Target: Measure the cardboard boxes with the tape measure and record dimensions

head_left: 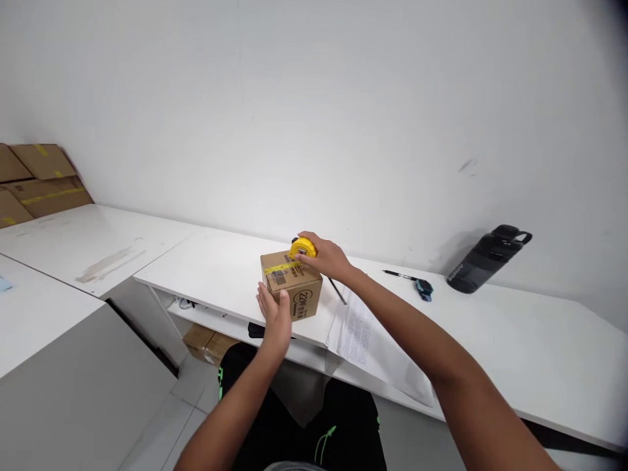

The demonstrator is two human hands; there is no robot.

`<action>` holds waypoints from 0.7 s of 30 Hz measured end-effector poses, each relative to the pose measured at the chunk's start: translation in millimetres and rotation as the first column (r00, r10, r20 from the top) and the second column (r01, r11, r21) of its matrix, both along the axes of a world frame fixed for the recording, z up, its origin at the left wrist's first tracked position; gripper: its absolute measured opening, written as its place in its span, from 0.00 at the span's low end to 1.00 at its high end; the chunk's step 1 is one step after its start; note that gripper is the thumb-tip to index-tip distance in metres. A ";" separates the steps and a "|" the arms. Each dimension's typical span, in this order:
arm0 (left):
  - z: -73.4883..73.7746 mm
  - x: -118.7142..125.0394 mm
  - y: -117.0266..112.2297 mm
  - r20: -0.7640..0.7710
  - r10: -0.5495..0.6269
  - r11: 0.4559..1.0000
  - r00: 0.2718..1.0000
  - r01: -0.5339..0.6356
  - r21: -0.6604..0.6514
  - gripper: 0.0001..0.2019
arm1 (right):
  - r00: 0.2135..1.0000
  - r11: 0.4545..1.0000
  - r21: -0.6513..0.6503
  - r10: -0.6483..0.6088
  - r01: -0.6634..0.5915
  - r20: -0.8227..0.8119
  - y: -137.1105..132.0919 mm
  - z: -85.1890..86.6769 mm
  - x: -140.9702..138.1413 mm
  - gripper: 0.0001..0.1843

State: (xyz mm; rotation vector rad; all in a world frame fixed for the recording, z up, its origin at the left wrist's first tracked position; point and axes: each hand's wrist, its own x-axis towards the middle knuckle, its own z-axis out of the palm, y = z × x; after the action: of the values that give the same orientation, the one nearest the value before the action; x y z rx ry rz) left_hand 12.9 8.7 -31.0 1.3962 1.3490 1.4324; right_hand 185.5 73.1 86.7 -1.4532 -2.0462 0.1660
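A small brown cardboard box (299, 291) stands on the white table (515, 340) near its front edge. My right hand (328, 256) is closed on a yellow tape measure (301, 248) held at the box's far top edge. The yellow tape blade (280, 267) runs across the box's top toward its near left corner. My left hand (275, 313) presses against the box's near side, fingers together, at the end of the blade; whether it pinches the blade tip I cannot make out.
A sheet of printed paper (366, 340) hangs over the table's front edge to the right of the box. A pen (397, 275), a small dark gadget (424, 288) and a black water bottle (485, 260) lie further right. Cardboard boxes (39, 183) are stacked far left, more (209, 343) under the table.
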 end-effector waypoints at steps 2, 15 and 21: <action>4.9 -3.8 -9.0 -0.033 0.120 0.992 0.992 -0.119 0.030 0.38 | 1.000 1.000 -0.006 0.009 -0.009 -0.021 3.6 3.1 -9.4 0.30; 21.2 -38.5 88.1 0.161 -0.082 0.996 0.984 0.085 -0.012 0.15 | 0.990 0.991 -0.024 -0.129 0.131 0.058 27.7 -3.7 -57.5 0.26; 14.0 -36.9 82.0 0.169 -0.031 0.999 0.985 0.032 -0.005 0.15 | 0.985 0.999 -0.032 0.013 -0.008 0.171 8.9 10.4 -54.7 0.21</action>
State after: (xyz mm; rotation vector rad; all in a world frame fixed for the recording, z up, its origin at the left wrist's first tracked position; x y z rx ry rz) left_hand -24.0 90.7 -17.1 1.2549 1.2180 1.4872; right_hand 130.8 82.0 97.1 -1.5221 -2.1973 0.0795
